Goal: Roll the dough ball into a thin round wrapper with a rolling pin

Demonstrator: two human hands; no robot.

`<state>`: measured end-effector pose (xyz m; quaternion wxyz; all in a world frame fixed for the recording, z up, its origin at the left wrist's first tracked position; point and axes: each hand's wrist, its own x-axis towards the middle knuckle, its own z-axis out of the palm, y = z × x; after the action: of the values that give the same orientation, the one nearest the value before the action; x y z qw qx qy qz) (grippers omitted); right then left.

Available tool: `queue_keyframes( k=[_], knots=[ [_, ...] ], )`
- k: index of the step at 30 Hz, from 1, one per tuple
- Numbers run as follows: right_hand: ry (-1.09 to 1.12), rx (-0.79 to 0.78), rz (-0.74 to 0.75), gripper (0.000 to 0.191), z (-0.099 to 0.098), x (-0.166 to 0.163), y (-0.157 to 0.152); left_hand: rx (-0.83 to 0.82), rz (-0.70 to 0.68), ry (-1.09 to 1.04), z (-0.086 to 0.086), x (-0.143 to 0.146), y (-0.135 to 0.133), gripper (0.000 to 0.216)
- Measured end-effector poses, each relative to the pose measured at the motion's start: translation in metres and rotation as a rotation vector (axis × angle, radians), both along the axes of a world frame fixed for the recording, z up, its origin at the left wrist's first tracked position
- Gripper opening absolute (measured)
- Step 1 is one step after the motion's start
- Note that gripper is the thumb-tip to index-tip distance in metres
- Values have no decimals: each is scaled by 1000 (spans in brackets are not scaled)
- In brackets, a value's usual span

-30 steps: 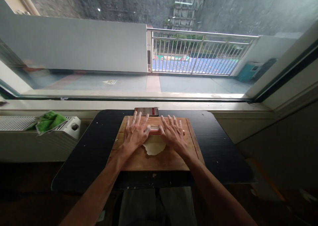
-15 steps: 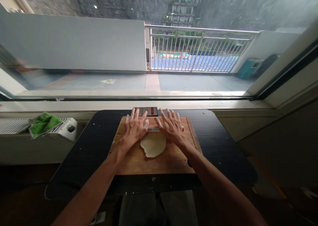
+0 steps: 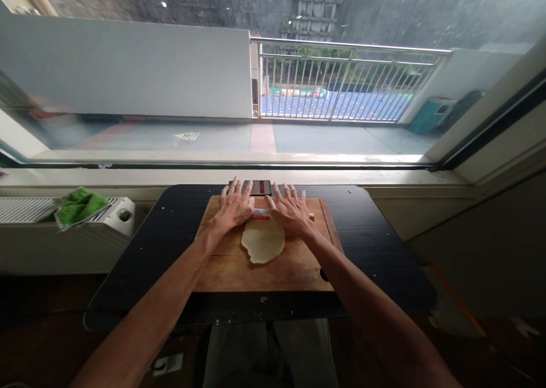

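Note:
A flat, uneven round of dough (image 3: 263, 241) lies on the wooden cutting board (image 3: 256, 277). Across its far edge is a rolling pin (image 3: 260, 214) with a red and white label; much of it is hidden under my hands. My left hand (image 3: 237, 206) rests on the pin's left part, fingers stretched forward and whitish as if floured. On the right part lies my right hand (image 3: 290, 209), palm down with fingers spread, and the pin's end sticks out beside it.
The board sits on a black table (image 3: 367, 246). A phone (image 3: 261, 188) lies behind the board, close to the windowsill (image 3: 341, 176). At the left, a green cloth (image 3: 82, 207) drapes over a white radiator (image 3: 115, 228).
The rolling pin has turned, so its red label now shows between my hands. Both hands stay laid over it with fingers extended. The view has shifted slightly.

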<state>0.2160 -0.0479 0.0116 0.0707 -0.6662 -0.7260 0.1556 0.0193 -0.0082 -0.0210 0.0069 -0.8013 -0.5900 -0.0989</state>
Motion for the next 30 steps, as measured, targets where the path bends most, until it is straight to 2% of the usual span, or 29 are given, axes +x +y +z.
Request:
queue_keyframes(
  k=[4,8,14,19,22,25,27,30],
  knots=[
    [-41,43,-26,79,-6,-6,-23,18,-22,-16,1,-4,-20,68],
    [-40,124,2,77,-11,-12,-52,25,-34,-38,0,-11,-53,59],
    [-93,292,186,65,-13,-3,-85,63,-104,-35,-4,-27,-92,60],
    [-135,282,172,65,-18,11,-98,92,-76,-92,-5,-43,-95,57],
    [-144,283,198,65,-16,13,-102,122,-67,-190,-3,-46,-92,51],
    [-156,287,217,57,-10,14,-102,194,-72,-324,4,-42,-89,46],
    [-150,310,171,51,-4,19,-100,305,-4,-443,9,-39,-87,46],
    [-102,366,58,45,2,32,-96,471,209,-687,15,-34,-77,42]
  ],
)
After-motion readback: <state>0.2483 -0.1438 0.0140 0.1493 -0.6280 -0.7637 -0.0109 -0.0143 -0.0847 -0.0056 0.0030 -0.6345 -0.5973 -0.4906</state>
